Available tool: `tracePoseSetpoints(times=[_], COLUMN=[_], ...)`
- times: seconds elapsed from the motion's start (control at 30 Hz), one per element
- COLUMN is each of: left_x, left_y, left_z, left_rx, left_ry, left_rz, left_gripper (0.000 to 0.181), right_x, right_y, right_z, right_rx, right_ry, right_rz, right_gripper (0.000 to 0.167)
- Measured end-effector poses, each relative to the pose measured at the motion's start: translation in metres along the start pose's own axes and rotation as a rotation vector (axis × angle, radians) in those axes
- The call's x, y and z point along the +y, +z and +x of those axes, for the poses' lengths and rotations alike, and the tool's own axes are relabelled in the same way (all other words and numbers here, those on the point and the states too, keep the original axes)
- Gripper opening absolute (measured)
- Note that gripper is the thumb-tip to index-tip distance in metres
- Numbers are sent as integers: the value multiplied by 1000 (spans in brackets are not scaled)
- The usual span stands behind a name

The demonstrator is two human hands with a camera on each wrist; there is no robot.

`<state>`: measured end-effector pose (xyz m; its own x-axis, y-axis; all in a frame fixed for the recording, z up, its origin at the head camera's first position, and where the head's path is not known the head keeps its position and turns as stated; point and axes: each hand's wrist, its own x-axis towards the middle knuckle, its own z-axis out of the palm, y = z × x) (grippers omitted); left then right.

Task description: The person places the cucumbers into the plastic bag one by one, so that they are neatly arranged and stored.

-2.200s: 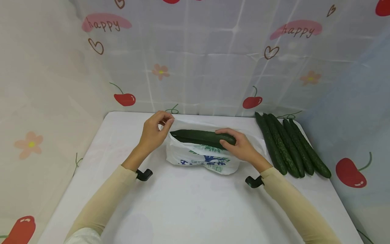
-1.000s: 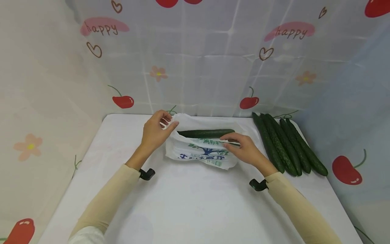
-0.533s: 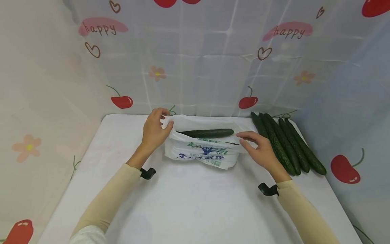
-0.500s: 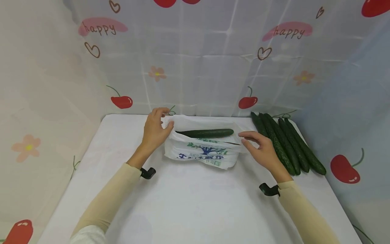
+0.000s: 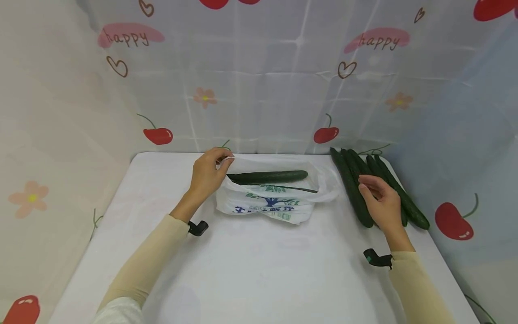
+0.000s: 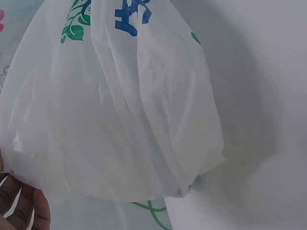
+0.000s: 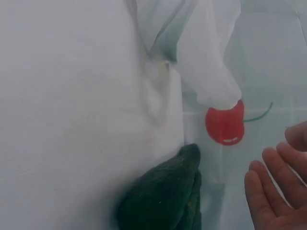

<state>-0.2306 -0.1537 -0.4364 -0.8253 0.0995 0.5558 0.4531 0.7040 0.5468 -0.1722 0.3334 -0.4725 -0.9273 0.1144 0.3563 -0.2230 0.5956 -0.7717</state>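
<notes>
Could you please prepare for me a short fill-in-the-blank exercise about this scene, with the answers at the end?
1. Apart from its printing, the bag pinched by the left hand is coloured ____.
2. In the head view, the loose cucumbers lie to the ____ of the bag.
3. The right hand is over these cucumbers and holds ____.
4. The word written twice on the backdrop is ____.

Missing words: white; right; nothing; happy.
</notes>
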Motion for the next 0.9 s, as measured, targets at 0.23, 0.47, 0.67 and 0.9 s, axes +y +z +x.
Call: tracePoseSetpoints(times=[0.23, 0.47, 0.67, 0.9], left_x=[3, 7, 6, 6], left_y=[-1, -5, -6, -11], left_z=[1, 1, -1, -2], left_rx=[28, 43, 58, 63], left_ry=[1, 6, 16, 15], left_rz=[-57, -104, -119, -132], left_gripper=[12, 10, 9, 11], right_x=[22, 24, 23, 24], right_y=[2, 10, 19, 31], right_z=[-25, -40, -43, -42], right_rx=[12, -68, -59, -26], right_ry=[241, 246, 257, 201], right_rz=[-138, -186, -202, -175], right_gripper=[47, 56, 58, 53])
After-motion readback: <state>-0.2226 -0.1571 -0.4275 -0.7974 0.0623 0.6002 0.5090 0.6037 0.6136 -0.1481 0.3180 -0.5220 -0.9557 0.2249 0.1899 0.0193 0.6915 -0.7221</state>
